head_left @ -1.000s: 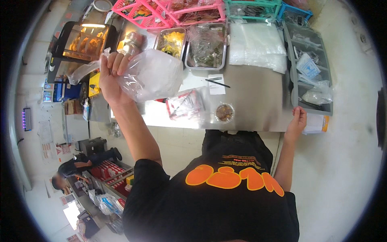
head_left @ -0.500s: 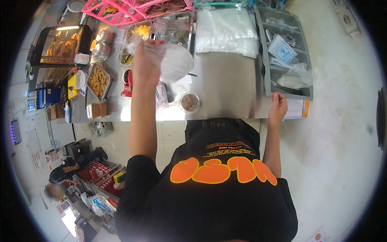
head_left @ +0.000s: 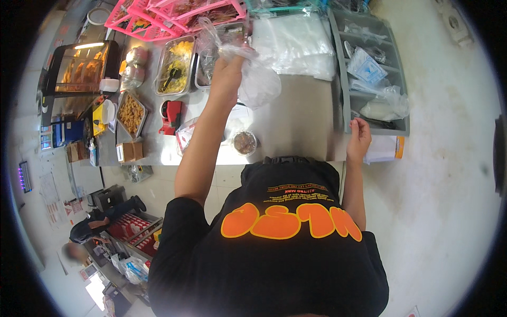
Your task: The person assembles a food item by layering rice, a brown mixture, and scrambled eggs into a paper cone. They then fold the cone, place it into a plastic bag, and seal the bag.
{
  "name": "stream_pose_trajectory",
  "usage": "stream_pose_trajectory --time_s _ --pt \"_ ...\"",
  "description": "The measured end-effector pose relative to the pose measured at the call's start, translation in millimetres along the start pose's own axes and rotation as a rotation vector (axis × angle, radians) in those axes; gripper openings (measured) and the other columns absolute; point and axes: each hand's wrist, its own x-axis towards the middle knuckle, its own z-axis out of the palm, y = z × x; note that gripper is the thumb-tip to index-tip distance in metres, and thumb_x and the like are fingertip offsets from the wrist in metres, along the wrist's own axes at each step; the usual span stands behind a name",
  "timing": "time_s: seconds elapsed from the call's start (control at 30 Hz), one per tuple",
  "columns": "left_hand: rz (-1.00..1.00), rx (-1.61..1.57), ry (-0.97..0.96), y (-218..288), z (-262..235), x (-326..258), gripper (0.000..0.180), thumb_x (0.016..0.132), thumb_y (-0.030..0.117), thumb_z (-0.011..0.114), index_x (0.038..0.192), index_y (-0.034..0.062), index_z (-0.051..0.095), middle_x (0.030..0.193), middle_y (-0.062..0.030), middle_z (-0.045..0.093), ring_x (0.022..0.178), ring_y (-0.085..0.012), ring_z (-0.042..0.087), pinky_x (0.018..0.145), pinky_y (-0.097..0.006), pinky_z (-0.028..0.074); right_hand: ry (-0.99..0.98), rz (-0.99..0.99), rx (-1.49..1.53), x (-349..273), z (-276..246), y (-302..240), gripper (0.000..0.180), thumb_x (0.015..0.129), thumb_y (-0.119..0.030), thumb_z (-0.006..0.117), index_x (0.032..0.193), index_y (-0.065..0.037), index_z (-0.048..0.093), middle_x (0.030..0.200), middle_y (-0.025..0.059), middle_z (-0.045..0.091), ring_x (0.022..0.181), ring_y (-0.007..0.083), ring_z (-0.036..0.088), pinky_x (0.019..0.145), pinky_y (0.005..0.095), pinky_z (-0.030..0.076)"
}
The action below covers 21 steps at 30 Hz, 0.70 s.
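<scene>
My left hand is closed round the gathered neck of a clear plastic bag, held up over the steel counter. Its loose top sticks out beyond my fingers, and the whitish, rounded lower part hangs to the right. What is inside cannot be made out. My right hand is beside the near left corner of a grey compartment tray, with fingers curled together. Whether they pinch something small is hidden. Between my arms, near the counter's front edge, stands a small round clear tub with brownish contents.
A stack of clear plastic bags lies at the back. Left of my arm are a container of yellow food, a tray of brown food, a red tape dispenser and a glass warming case. Pink baskets stand behind.
My left hand has swung to the right with the plastic bag, uncovering the container of yellow food. My right hand stays by the tray's corner, almost unmoved.
</scene>
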Motion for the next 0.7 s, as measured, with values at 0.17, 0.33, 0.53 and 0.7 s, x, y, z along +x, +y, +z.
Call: stream_pose_trajectory --time_s 0.17,0.33,0.53,0.7 --pt "-0.097 0.064 0.051 -34 21 14 0.026 0.093 0.019 0.053 0.105 -0.0012 0.065 0.101 -0.0080 0.066 0.094 -0.0162 0.059 0.084 -0.031 0.045 0.016 0.002 0.011 1 -4 1 0.014 0.095 -0.011 0.056 0.102 0.001 0.060 0.093 0.0044 0.062 0.086 0.0112 0.059 0.081 0.0258 0.048" --pt "-0.150 -0.026 -0.025 -64 22 33 0.032 0.094 0.025 0.051 0.109 -0.0007 0.064 0.105 -0.0098 0.065 0.099 -0.0183 0.057 0.088 -0.032 0.043 0.020 -0.004 0.003 2 -9 5 0.014 0.095 -0.011 0.057 0.102 0.001 0.061 0.092 0.0045 0.063 0.086 0.0111 0.059 0.082 0.0257 0.048" --pt "-0.162 0.163 -0.167 -104 25 54 0.043 0.096 0.040 0.048 0.110 0.0045 0.067 0.112 -0.0130 0.062 0.102 -0.0222 0.055 0.093 -0.034 0.040 0.020 -0.055 -0.121 6 -8 14 0.015 0.094 -0.011 0.058 0.101 0.001 0.061 0.091 0.0041 0.063 0.084 0.0102 0.058 0.080 0.0243 0.047" --pt "-0.176 0.167 -0.182 -116 36 53 0.047 0.096 0.045 0.047 0.111 0.0038 0.067 0.112 -0.0125 0.062 0.103 -0.0228 0.055 0.095 -0.034 0.039 0.027 -0.012 -0.019 6 -6 16 0.015 0.094 -0.012 0.058 0.102 0.001 0.061 0.090 0.0035 0.062 0.084 0.0104 0.058 0.080 0.0242 0.047"
